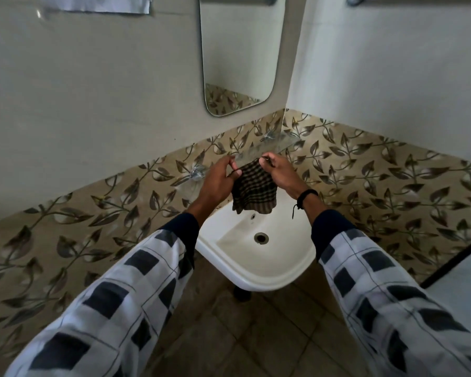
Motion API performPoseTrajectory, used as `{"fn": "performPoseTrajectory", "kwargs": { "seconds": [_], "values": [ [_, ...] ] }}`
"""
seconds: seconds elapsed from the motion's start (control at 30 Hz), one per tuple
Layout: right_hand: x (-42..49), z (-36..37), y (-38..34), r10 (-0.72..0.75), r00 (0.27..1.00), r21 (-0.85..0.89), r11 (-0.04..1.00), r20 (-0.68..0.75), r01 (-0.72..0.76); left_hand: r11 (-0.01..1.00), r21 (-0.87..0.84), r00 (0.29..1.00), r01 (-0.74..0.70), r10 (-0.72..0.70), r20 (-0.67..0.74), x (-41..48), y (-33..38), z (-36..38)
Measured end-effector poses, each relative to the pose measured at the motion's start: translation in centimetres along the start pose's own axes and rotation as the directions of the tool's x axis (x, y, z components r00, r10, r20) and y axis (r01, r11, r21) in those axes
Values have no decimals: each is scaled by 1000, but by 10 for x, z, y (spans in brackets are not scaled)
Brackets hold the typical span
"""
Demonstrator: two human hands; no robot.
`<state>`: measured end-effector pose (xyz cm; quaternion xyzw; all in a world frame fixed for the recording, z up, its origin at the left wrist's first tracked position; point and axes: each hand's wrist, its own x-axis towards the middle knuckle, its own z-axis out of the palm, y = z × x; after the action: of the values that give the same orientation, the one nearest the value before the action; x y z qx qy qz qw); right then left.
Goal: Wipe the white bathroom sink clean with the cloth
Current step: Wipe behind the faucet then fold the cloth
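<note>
A dark checked cloth (254, 187) hangs spread above the back of the white sink (259, 276), clear of the basin. My left hand (219, 178) pinches its upper left corner and my right hand (279, 172) pinches its upper right corner, holding it taut between them. The sink's metal drain (261, 237) shows in the bare basin below the cloth. The cloth hides the tap area at the sink's back.
A glass shelf (272, 146) on metal brackets (197, 172) runs along the leaf-patterned tiles just behind my hands. A mirror (239, 50) hangs above it. The sink stands in a wall corner over a brown tiled floor (269, 336).
</note>
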<state>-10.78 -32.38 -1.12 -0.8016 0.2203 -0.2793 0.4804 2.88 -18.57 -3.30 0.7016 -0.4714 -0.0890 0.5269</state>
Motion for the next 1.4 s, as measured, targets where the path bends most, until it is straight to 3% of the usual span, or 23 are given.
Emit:
{"fn": "performPoseTrajectory", "kwargs": {
  "seconds": [0.07,0.2,0.57,0.7,0.8,0.9,0.97,1.03,1.13,1.23,1.33,1.4],
  "values": [
    [4,-2,-1,-31,999,5,999,31,31,988,-148,990,51,-30,140,5,3,-2],
    [11,-2,-6,-60,993,131,990,103,46,939,-296,960,173,-93,265,10,11,-8],
    [24,-10,-32,3,954,340,934,299,-109,875,-397,904,277,-96,418,23,17,-30],
    [32,-8,-39,19,972,263,961,233,-82,914,-344,928,215,-81,364,25,22,-30],
    [35,-4,-42,64,986,286,952,155,-106,942,-242,948,232,-164,271,30,23,-28],
    [32,-7,-35,174,945,408,869,279,-280,972,-74,965,223,-209,156,36,22,-33],
    [28,-4,-28,196,902,489,785,385,-380,974,-51,972,222,-217,92,38,23,-37],
    [27,1,-26,210,911,561,732,354,-387,973,-81,975,218,-213,72,37,25,-39],
    [31,12,-33,173,955,625,725,240,-288,834,-383,914,398,-325,242,31,19,-45],
    [40,16,-45,156,971,653,719,181,-238,649,-506,818,568,-379,433,26,11,-53],
    [48,17,-54,164,973,665,711,163,-231,536,-613,813,581,-422,401,28,6,-54],
    [54,18,-57,219,967,663,706,131,-249,519,-655,827,549,-451,336,29,8,-56]
  ]
}}
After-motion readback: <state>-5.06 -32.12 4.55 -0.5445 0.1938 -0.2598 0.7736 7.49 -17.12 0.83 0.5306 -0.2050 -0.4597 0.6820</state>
